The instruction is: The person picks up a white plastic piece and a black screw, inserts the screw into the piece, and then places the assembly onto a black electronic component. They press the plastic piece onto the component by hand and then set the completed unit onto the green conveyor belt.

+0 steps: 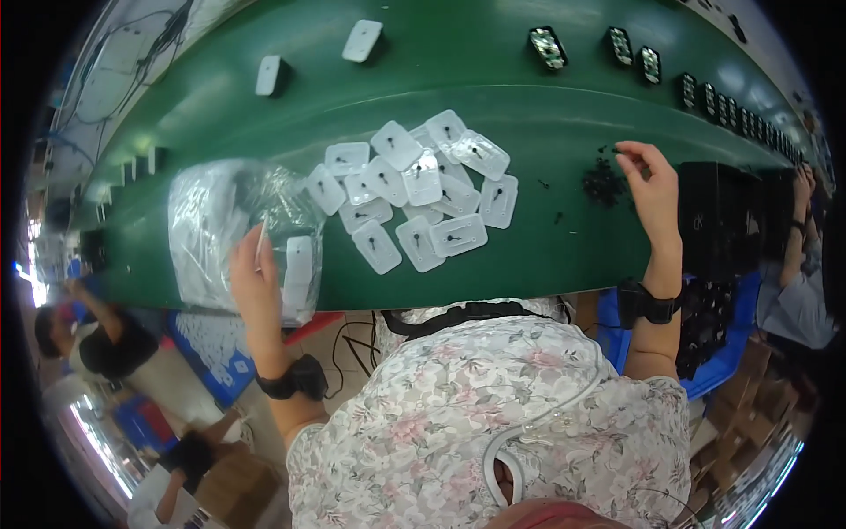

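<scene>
My left hand pinches a thin white plastic cover, seen edge-on, over a clear plastic bag with more white covers in it. At the right, my right hand has thumb and forefinger closed on a small black part, just above a loose pile of small black parts. Between my hands lies a heap of white rounded covers, overlapping one another. Many of them carry a small black part on top.
Two white-topped pieces stand at the far left. Black housings with circuit boards line the far right of the green table. A black box is right of my right hand. Blue crates stand below; other people work on both sides.
</scene>
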A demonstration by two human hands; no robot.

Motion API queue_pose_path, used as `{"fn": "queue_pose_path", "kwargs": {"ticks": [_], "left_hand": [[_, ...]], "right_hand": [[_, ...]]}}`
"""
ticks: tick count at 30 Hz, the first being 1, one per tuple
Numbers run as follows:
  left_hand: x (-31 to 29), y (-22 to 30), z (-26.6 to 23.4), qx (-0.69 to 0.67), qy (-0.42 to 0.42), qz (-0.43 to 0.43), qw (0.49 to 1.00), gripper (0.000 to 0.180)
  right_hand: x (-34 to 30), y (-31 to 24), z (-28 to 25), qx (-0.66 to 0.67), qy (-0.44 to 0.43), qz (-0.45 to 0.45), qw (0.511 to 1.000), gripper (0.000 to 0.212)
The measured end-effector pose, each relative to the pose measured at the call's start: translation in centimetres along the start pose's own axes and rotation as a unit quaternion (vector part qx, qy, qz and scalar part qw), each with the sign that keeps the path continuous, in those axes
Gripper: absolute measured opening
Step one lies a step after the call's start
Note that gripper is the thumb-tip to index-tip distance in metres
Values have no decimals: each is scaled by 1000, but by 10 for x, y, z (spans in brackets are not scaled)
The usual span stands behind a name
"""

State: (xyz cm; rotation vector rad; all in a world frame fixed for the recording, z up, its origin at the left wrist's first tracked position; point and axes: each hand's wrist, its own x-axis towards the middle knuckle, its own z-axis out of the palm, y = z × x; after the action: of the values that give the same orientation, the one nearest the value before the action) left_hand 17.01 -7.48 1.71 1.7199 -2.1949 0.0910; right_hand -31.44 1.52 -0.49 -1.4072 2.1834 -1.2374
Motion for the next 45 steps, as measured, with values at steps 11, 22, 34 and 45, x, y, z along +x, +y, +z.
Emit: {"fn": "queue_pose_path", "kwargs": {"ticks": [11, 22, 34, 45], "left_hand": [[19, 140, 36, -548, -307, -26, 778, 33], [42, 170, 43, -529, -225, 108, 811, 15], [61, 206, 75, -463, -32, 220, 858, 16], [55, 194, 46, -520, -88, 214, 822, 10]], "right_hand": [[19, 38, 22, -144, -39, -133, 980, 14], [34, 27, 36, -283, 66, -256, 922, 15], [-6, -76, 68, 177, -185, -171, 951, 27], [0, -91, 81, 335, -209, -85, 915, 29]]}}
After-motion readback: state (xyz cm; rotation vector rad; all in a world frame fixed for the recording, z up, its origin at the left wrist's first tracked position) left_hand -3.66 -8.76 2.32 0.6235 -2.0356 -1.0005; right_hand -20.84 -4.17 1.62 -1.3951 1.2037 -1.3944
